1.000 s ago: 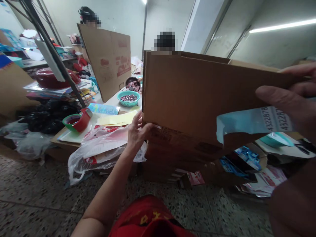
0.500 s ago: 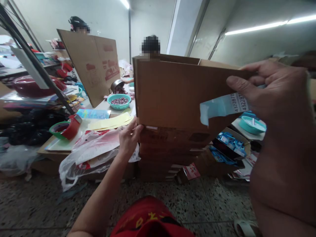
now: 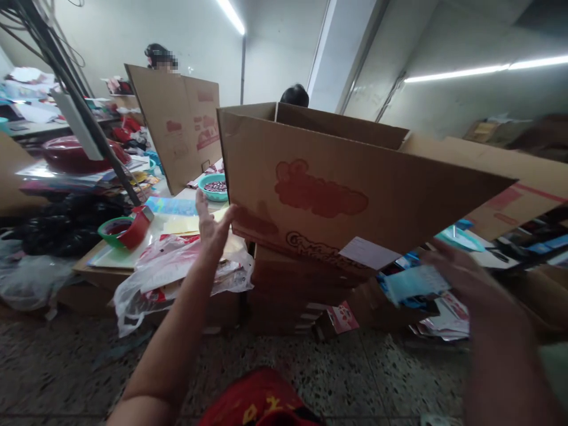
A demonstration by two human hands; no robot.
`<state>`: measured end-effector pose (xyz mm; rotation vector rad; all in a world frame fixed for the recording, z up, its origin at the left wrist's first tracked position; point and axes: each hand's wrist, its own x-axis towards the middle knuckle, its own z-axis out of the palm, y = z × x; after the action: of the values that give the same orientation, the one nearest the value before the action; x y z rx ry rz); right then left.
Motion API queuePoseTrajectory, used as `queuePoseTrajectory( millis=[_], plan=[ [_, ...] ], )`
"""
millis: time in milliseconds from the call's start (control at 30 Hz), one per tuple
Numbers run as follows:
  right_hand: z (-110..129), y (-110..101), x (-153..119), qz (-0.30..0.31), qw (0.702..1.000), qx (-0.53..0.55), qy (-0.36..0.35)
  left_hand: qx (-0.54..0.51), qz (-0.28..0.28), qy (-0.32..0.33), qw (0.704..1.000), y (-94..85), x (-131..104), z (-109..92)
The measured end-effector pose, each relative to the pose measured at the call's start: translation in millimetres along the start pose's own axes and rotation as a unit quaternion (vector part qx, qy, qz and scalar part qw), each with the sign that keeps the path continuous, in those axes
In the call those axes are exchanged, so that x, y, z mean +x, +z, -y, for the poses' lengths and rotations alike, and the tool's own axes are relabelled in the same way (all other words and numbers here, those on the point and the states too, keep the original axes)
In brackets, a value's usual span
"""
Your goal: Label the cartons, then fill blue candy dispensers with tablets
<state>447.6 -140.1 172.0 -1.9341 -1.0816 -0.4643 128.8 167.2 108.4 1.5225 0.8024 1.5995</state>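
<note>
Hands apart: the left hand (image 3: 213, 228), fingers spread, beside a large open-topped brown cardboard box (image 3: 323, 186); blurred right hand (image 3: 459, 266), grip unclear, by a translucent pale-blue strip (image 3: 415, 283).

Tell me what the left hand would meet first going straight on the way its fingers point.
Probably the teal bowl, which shows just ahead of the left hand; depth is unclear, so the hand might pass above it.

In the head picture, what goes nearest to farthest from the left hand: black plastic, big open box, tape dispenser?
1. Big open box: just right of the left hand.
2. Tape dispenser: out to its left.
3. Black plastic: farther left.
</note>
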Motion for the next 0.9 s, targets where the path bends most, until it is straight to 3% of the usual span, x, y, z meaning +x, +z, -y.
queuePoseTrajectory(
  millis=[33,67,100,133,233,367,500,700,900],
  plan=[
    [0.0,8.4,-11.5,0.105,0.992,0.048,0.041,-0.051,0.069,-0.035,0.996,3.1,12.0,3.8],
    [-0.2,17.3,-19.5,0.168,0.978,0.090,0.089,-0.091,0.126,-0.068,0.985,7.5,19.9,6.9],
    [-1.0,25.8,-24.0,0.186,0.966,0.121,0.132,-0.120,0.167,-0.090,0.974,12.9,23.6,9.1],
    [-2.8,33.1,-25.3,0.186,0.958,0.144,0.164,-0.135,0.184,-0.101,0.968,18.5,23.3,10.4],
    [-14.4,44.4,-17.5,0.137,0.957,0.175,0.186,-0.129,0.162,-0.091,0.974,33.3,8.6,9.7],
    [-33.9,44.3,-3.7,0.112,0.944,0.223,0.215,-0.114,0.155,-0.092,0.977,47.6,-9.7,4.4],
    [-49.5,48.1,2.5,0.090,0.932,0.254,0.240,-0.107,0.147,-0.079,0.980,59.6,-12.7,3.3],
    [-62.1,51.5,1.6,0.091,0.925,0.276,0.245,-0.095,0.157,-0.059,0.981,62.0,-20.5,6.3],
    [-51.6,50.1,-3.6,0.072,0.925,0.284,0.241,-0.091,0.169,-0.050,0.980,63.0,-20.5,9.0]
  ],
)
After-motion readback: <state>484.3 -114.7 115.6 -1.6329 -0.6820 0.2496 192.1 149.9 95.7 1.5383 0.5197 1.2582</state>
